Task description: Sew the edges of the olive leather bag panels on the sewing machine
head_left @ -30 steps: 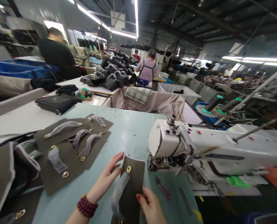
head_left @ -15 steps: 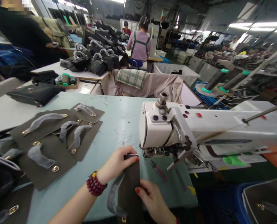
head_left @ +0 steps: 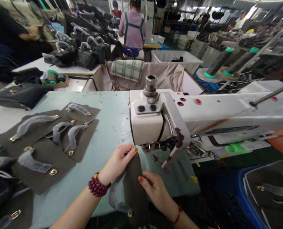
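Head view, live: my left hand point(head_left: 117, 163) and right hand point(head_left: 157, 194) are both closed on one olive leather flap point(head_left: 135, 190), held at the table's near edge, its gray mesh strap point(head_left: 115, 197) dangling. Four more flaps point(head_left: 43, 168) lie left on the pale table point(head_left: 108, 127), sewing machine point(head_left: 160, 121) right.

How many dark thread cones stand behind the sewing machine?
2: one dark thread cone with a green tip, and a second cone just right of it, both beyond the white sewing machine. Others may be hidden.
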`<state>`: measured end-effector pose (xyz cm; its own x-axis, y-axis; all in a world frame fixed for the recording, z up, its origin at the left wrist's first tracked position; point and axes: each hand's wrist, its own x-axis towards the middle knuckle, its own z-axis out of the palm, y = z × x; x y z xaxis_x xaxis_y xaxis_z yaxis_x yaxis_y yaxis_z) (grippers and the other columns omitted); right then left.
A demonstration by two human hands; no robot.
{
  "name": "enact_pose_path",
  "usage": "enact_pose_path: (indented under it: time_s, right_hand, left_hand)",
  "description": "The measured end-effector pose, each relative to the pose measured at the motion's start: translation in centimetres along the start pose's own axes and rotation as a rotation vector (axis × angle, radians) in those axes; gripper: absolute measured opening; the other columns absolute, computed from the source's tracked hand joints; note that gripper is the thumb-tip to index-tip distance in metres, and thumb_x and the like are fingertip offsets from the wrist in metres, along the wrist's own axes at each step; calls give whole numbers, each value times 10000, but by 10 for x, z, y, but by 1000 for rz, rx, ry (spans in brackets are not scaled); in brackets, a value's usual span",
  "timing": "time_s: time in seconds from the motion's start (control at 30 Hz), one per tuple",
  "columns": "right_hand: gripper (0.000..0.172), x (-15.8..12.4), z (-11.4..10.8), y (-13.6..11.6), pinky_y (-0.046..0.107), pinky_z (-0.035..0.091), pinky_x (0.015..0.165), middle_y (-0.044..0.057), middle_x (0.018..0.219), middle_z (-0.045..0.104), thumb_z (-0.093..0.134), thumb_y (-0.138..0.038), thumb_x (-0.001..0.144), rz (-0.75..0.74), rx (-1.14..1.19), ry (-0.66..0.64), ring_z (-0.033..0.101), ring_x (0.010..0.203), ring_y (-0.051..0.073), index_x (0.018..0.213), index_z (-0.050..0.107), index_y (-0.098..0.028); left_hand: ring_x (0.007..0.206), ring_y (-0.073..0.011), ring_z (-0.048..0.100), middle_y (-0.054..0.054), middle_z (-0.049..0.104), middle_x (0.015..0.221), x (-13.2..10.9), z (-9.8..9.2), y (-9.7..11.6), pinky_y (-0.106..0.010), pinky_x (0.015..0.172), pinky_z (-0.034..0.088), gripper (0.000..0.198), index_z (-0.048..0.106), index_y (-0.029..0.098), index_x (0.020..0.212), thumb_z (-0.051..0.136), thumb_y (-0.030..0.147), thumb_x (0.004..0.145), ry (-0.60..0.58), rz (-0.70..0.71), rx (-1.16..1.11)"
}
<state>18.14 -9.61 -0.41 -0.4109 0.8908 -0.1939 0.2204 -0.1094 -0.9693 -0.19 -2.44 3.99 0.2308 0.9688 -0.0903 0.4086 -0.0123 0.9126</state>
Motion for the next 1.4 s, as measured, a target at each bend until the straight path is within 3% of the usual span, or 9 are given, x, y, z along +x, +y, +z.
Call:
enact_pose_path:
  time_s: [0.13,0.33,0.47,0.67,0.8,0.97,1.2,1.3,1.4]
  right_hand:
    - [428,1,-1,2,199,274,502,-42,591,373,426,-473,952,7,-17,-5,388,554,81,648,415,-171]
    - [430,-2,-3,5,188,318,506,-36,605,400,422,-485,952,42,11,5,420,563,87,678,490,-161]
    - [323,0,-19,-1,199,384,519,-6,681,574,465,-449,945,33,-23,86,515,560,107,947,612,-161]
    - [167,-4,-66,27,342,463,820,91,981,668,525,-257,917,-49,-632,394,611,927,235,1004,640,-173]
    - [254,-7,-75,61,408,448,894,131,1112,623,600,-217,868,-55,-986,361,550,1056,293,1113,633,-158]
    - [230,3,-68,76,428,449,866,135,1074,639,513,-211,925,-62,-1045,326,571,995,288,1104,656,-187]
    - [365,-1,-87,55,338,517,776,128,943,694,313,-78,925,-71,-887,291,650,853,219,1021,663,-125]
    - [346,-7,-98,26,270,532,683,85,856,700,309,-165,966,-75,-737,284,664,753,179,1156,596,-122]
    - [272,-2,-103,-6,275,525,742,86,980,696,485,-340,945,-132,-490,227,661,882,204,1118,608,-169]
  left_hand:
    - [591,-135,529,-2,595,616,-2,-3,-3,-224,544,428,438,623,148,697,418,465,918,36,-72,-36]
    - [800,-167,591,-20,661,828,-9,-13,-9,-267,764,464,269,638,167,838,577,429,854,-76,-7,-29]
    - [732,-142,552,-5,622,761,-11,-12,-2,-248,717,438,274,598,164,741,561,401,873,-106,37,-14]
    - [782,-156,564,-24,625,795,-12,-7,3,-268,747,422,238,657,168,804,560,370,886,-90,87,-14]
    - [878,-183,568,-27,612,799,-11,-5,0,-304,837,418,211,704,197,929,565,351,889,-89,118,-47]
    - [920,-199,562,-35,613,824,-9,-3,0,-329,867,420,228,711,214,977,549,354,898,-113,125,-61]
    - [922,-204,564,-41,616,838,-7,-4,2,-341,862,430,244,712,215,971,536,369,901,-118,138,-51]
    - [921,-204,565,-41,621,844,-6,-2,0,-332,854,434,240,709,211,962,544,372,895,-114,155,-43]
    - [882,-187,575,-30,624,850,-5,0,-2,-307,827,440,221,709,216,960,553,356,892,-118,158,-43]
